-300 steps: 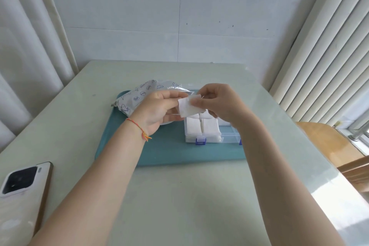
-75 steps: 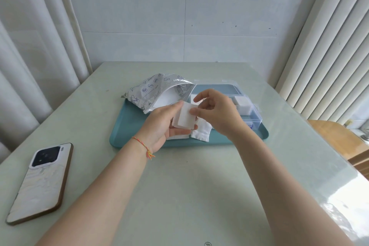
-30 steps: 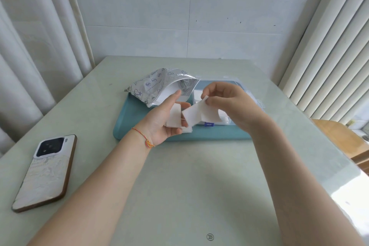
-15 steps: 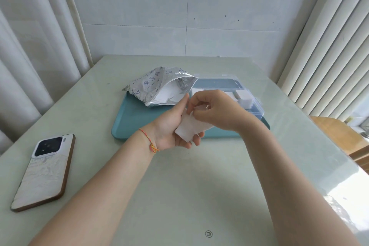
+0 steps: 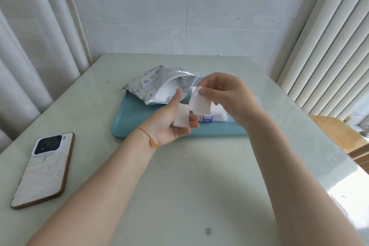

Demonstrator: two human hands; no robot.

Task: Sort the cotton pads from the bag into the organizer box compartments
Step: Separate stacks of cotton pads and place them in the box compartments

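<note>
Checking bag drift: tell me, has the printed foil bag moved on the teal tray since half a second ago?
No. The printed foil bag lies on the teal tray's far-left corner, mouth facing right, as before.

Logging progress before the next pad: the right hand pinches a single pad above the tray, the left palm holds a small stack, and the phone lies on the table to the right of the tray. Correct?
Not quite. The head view shows the phone on the table left of the tray, not right. The rest stands: right hand pinches one pad, left hand holds the small stack.
</note>
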